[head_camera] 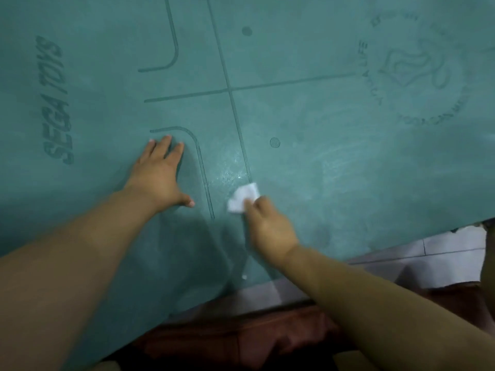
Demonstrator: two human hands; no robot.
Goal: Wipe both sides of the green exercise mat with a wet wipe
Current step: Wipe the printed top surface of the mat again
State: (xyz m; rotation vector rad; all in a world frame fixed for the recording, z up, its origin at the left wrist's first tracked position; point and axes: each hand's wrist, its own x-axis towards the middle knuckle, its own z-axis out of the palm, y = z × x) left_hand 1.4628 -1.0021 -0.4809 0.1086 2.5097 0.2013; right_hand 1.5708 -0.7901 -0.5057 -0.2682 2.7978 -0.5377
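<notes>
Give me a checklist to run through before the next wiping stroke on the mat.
1. White crumpled wet wipe gripped by right hand: ok.
2. Wipe touching the green printed exercise mat: ok.
3. Left hand pressed flat, fingers spread, steadying the mat: ok.
4. Mat lying flat around the hands: ok.
5. Wet sheen shows beside the wipe, so it looks moist enough: ok, probably.
6. Underside already wiped: cannot tell.
</notes>
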